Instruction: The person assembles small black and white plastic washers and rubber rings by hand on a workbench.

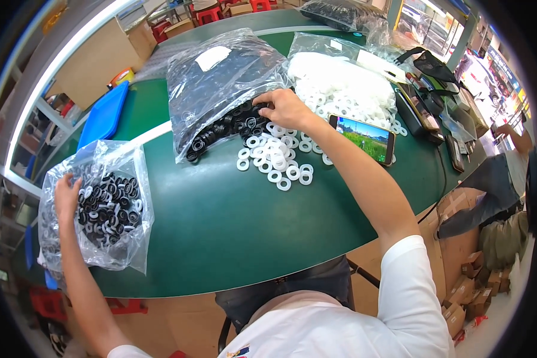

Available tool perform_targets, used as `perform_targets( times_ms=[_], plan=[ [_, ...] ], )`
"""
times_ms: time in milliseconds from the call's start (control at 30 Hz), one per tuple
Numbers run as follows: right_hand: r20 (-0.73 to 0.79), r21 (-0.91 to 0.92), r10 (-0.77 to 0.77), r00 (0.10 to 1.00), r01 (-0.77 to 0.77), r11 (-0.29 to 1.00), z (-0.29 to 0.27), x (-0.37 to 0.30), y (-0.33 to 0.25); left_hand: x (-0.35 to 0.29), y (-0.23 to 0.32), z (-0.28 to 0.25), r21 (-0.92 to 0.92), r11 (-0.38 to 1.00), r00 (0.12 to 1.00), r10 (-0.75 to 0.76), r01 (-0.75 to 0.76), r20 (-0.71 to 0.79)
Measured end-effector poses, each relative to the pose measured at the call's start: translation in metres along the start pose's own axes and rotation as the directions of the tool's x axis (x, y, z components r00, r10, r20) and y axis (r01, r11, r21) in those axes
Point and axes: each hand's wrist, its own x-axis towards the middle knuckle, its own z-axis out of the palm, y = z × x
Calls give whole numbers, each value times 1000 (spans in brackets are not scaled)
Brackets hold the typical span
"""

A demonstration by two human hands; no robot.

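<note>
Shirt (pixel 334 328), 6 o'clock; right hand (pixel 286 108), 12, narrow at black rings (pixel 244 124), hold unclear; left hand (pixel 67 198), 9, half-spread, likely steadying bag (pixel 140 244).

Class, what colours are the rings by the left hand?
The rings are black and white; see the head view.

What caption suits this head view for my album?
Left hand at a clear plastic bag of black and white rings, right hand at black rings beside loose white rings.
</note>
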Motion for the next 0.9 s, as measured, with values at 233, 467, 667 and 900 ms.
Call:
perform_targets(
  times_ms=[233,467,667,900],
  plan=[
    [77,309,-44,996,18,951,-23,-43,-14,-108,326,-54,-651,665,816,565,-367,118],
    [512,283,16,859,-186,941,-40,-161,-71,-131,391,15,-751,542,781,621,-376,57],
    [412,217,148,899,-254,943,-45,-179,-63,-130,391,28,-823,507,795,595,-257,119],
    [403,102,198,893,-259,960,-60,-200,-56,-132,382,24,-749,526,782,623,-403,18]
  ],
)
